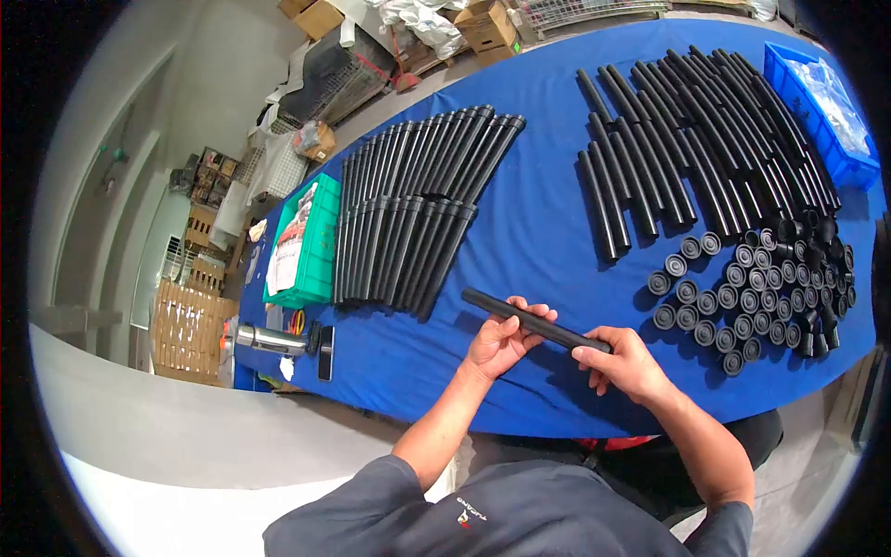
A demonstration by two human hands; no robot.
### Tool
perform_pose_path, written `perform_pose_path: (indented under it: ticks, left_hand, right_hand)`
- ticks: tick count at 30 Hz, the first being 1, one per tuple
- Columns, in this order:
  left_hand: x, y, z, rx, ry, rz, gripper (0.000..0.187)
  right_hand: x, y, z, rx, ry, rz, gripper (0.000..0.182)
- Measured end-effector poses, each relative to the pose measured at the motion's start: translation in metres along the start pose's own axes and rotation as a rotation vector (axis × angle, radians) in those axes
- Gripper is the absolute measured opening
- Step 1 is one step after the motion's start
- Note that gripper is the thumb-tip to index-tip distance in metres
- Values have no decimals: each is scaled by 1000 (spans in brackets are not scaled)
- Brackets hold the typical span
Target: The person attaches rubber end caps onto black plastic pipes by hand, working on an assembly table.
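Between my two hands is a black tube, held slantwise above the blue cloth near the table's front edge. My left hand wraps round its middle, palm up. At the tube's right end, my right hand grips with thumb and fingers, which hide that end. Rows of black tubes with wider collars at their upper ends lie to the left. On the right lie many plain black tubes, and in front of them many round black caps with ringed faces, some tipped on their sides.
A green crate with papers stands at the table's left, a blue bin with clear plastic bags at the far right. A steel flask and a phone lie front left. Cardboard boxes stand beyond the table.
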State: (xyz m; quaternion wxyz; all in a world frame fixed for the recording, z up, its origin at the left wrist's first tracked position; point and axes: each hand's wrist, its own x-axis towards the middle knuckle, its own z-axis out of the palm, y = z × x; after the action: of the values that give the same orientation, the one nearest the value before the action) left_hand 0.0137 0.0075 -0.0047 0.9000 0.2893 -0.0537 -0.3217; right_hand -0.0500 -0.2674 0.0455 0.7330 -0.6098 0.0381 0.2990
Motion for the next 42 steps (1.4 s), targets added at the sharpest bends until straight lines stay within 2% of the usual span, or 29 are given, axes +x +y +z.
perform_pose_path:
  ticks: [1,4,5,8,9,12,13,16,17,18,20,21,22,24,27,30,31,34,35,38,39,42]
  left_hand:
    - [1,0,0,4,9,-4,31]
    - [1,0,2,-2,25,-12,30]
    - [1,0,1,-15,22,-8,30]
    - [0,-1,1,-15,5,-1,30]
    - [0,0,2,-9,-3,-1,30]
    - [2,1,7,-15,42,-33,28]
    - [2,0,6,-16,32,-27,28]
    - [-1,1,2,-10,16,-13,28]
    - [-2,2,2,-8,13,-14,28]
    - [-1,1,2,-9,6,-19,28]
    - [0,0,4,4,20,-20,29]
    - [0,1,5,8,31,-23,29]
    - [0,1,5,15,46,-21,30]
    - [0,0,1,-22,29,-17,31]
    - [-1,1,-3,-32,-2,-4,32]
    - [1,2,2,-10,31,-17,32]
    - [1,2,3,-11,44,-21,32]
    - [0,0,3,-24,31,-5,29]
    - [0,0,3,-28,17,2,28]
    - [1,0,4,-20,8,7,29]
    - [2,1,5,-27,19,-1,30]
    - [0,1,3,-46,40,-17,31]
  right_hand:
    - [-5,-5,4,-140,84,-55,34]
    - [9,21,10,-930,444,-914,35]
    - [7,21,12,-879,425,-906,34]
    - [-14,-22,11,-143,38,28,33]
    - [-8,-13,7,-88,24,27,33]
    - [3,13,12,-764,402,-822,37]
    - [3,17,13,-902,427,-839,39]
    - [-7,2,12,-425,166,-362,37]
    - [-5,-2,8,-72,45,-93,38]
    - [-2,0,3,83,-9,-59,37]
    - [-7,-4,7,-181,106,-124,35]
    - [-3,8,9,-427,205,-387,34]
    - [5,21,9,-709,376,-776,35]
    - [-2,14,15,-833,394,-763,33]
    - [-14,-24,7,-180,26,10,32]
    - [-5,4,7,-438,183,-339,33]
    - [3,19,10,-695,369,-744,33]
    - [-1,16,14,-699,369,-716,32]
    - [-6,3,10,-490,211,-448,32]
    - [-2,-5,-1,8,-18,10,33]
    - [-4,-6,2,-121,48,-19,34]
    - [8,22,8,-770,379,-827,37]
